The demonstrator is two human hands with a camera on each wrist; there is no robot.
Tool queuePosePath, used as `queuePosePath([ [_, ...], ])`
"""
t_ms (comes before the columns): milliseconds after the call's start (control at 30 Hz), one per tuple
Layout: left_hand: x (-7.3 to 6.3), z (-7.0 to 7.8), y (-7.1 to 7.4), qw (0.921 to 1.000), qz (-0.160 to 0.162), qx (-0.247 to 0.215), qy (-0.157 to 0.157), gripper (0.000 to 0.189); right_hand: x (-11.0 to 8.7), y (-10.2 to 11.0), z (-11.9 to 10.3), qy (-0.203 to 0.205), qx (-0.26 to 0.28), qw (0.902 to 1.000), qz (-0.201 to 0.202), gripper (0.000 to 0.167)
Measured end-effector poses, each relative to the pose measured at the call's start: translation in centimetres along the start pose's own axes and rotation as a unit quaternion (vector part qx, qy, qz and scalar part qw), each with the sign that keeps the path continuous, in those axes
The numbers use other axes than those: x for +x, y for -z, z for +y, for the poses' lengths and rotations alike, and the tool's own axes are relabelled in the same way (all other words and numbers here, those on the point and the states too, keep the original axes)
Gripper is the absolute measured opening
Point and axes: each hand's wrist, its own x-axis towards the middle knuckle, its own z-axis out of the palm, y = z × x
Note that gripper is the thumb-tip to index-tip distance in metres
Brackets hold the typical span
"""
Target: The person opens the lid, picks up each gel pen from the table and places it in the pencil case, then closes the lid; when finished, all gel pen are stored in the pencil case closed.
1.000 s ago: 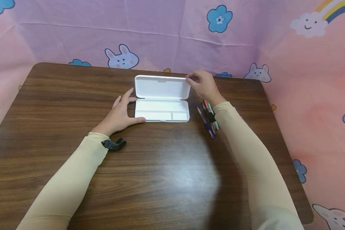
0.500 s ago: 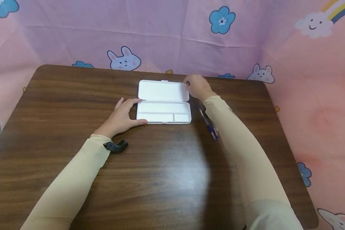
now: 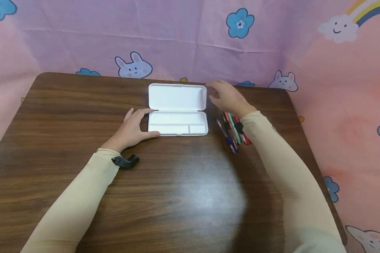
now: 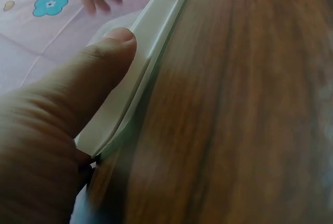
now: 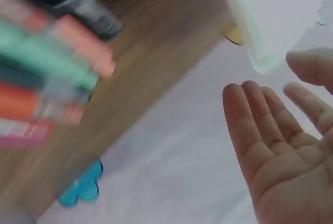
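A white pencil case (image 3: 177, 135) lies with its lid (image 3: 177, 96) folded back on the table, its divided tray showing nothing inside. My left hand (image 3: 126, 131) holds the case's left end, thumb on the front edge and a finger near the hinge; the left wrist view shows the thumb (image 4: 101, 67) against the white side. Just beyond the lid's right edge, my right hand (image 3: 228, 97) is off the case, and the right wrist view has its fingers extended around nothing. Several pens and markers (image 3: 232, 131) lie bunched right of the case, partly under the right wrist.
The brown wooden table (image 3: 177, 196) reaches back to a pink and purple cloth (image 3: 177, 38) printed with rabbits and flowers. A black strap device (image 3: 125, 161) sits on the left wrist, and another dark one is partly visible at the right wrist.
The lid has gone from raised to lying back flat. My right hand has let go of its corner and moved off to the right. The left hand stays at the case's left end.
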Motion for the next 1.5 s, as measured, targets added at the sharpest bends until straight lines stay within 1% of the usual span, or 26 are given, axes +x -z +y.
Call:
queuePosePath([
  [100, 0.0, 0.0, 0.2, 1.0000, -0.001, 0.001, 0.001, 0.099, -3.7, 1.0, 0.7, -0.005, 0.011, 0.9991, 0.040, 0.045],
  [200, 0.0, 0.0, 0.4, 1.0000, -0.003, -0.001, 0.001, 0.099, -7.3, 1.1, 2.4, -0.030, 0.014, 0.9979, 0.056, 0.042],
  [267, 0.0, 0.0, 0.3, 1.0000, -0.004, -0.001, 0.003, 0.099, -9.5, 0.6, 4.0, -0.052, 0.020, 0.9970, 0.053, 0.042],
  [367, -0.1, -0.2, 0.2, 1.0000, -0.007, -0.002, 0.001, 0.098, -12.4, -0.5, 6.1, -0.100, 0.040, 0.9937, 0.032, 0.042],
  [467, 0.0, -0.2, 0.1, 1.0000, -0.009, 0.000, -0.003, 0.098, -14.7, -1.5, 7.8, -0.149, 0.088, 0.9848, 0.011, 0.043],
  [533, 0.0, -0.2, 0.1, 0.9999, -0.009, 0.001, -0.006, 0.098, -15.6, -2.1, 8.4, -0.176, 0.124, 0.9766, 0.006, 0.043],
  [667, -0.1, 0.0, 0.2, 0.9999, -0.009, 0.003, -0.006, 0.097, -16.4, -2.6, 8.9, -0.200, 0.155, 0.9675, 0.005, 0.040],
  [833, -0.2, 0.2, 0.3, 0.9999, -0.009, 0.003, -0.004, 0.097, -16.6, -2.6, 9.2, -0.211, 0.155, 0.9652, 0.001, 0.040],
  [933, -0.1, 0.3, 0.3, 0.9999, -0.009, 0.003, -0.002, 0.097, -16.7, -2.6, 9.3, -0.212, 0.153, 0.9652, 0.001, 0.040],
  [1167, 0.0, 0.2, 0.2, 0.9999, -0.010, 0.007, -0.003, 0.097, -16.6, -2.9, 9.4, -0.203, 0.142, 0.9690, -0.004, 0.040],
  [1300, 0.0, 0.1, 0.1, 0.9999, -0.007, 0.007, -0.004, 0.097, -16.5, -3.0, 9.5, -0.208, 0.148, 0.9668, -0.007, 0.038],
  [1500, -0.1, 0.0, 0.1, 0.9999, -0.007, 0.008, -0.003, 0.098, -16.2, -2.9, 9.5, -0.192, 0.131, 0.9727, -0.006, 0.032],
])
